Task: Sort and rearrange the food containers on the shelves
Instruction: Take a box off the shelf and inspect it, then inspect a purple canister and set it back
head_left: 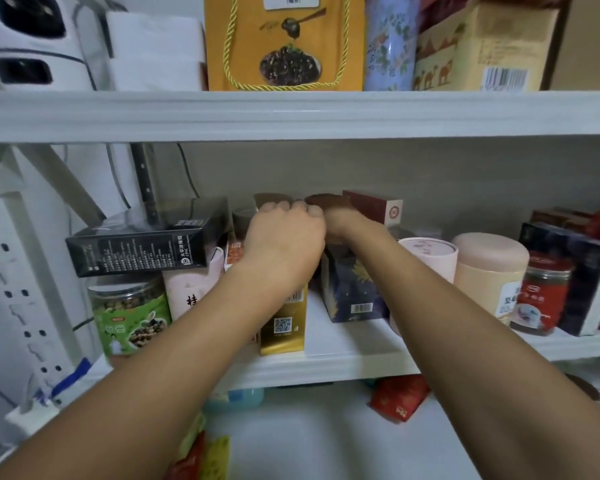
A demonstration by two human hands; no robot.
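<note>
Both my arms reach deep into the middle shelf (326,368). My left hand (284,240) is at the back with its fingers curled over the top edge of a brown package (328,199). My right hand (342,225) sits just right of it, mostly hidden behind the left hand, and grips the same brown package from the right. Below the hands stand a gold box (284,323) and a dark blue box (354,292). A red-brown box (374,206) stands behind on the right.
A black box (142,247) lies tilted on a green-labelled jar (129,320) at left. To the right stand a pink tube (430,258), a cream canister (489,271) and a red jar (541,292). The upper shelf holds a yellow gift bag (284,43), a floral tin (390,46) and a carton (482,53).
</note>
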